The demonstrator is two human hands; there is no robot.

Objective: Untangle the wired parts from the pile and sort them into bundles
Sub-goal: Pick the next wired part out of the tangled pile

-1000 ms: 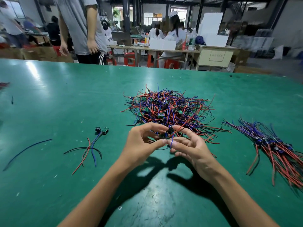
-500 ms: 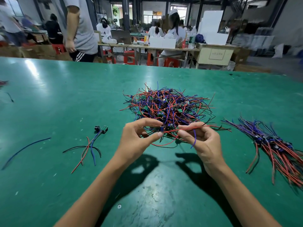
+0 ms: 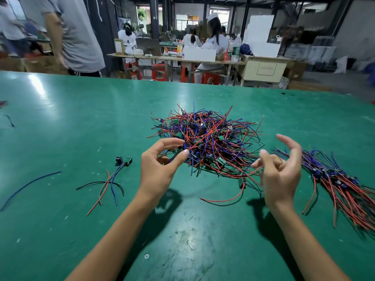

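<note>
Lying in the middle of the green worktop, the pile is a loose knot of red, blue and black wires with small green boards. The wires look light, thin and springy, so I judge a part comes out best when taken by its board, not by one wire. The left hand pinches a part at the near edge of the pile. The right hand hangs released, fingers loosely curved, with a freed part just beside it. A sorted bundle lies to the right.
</note>
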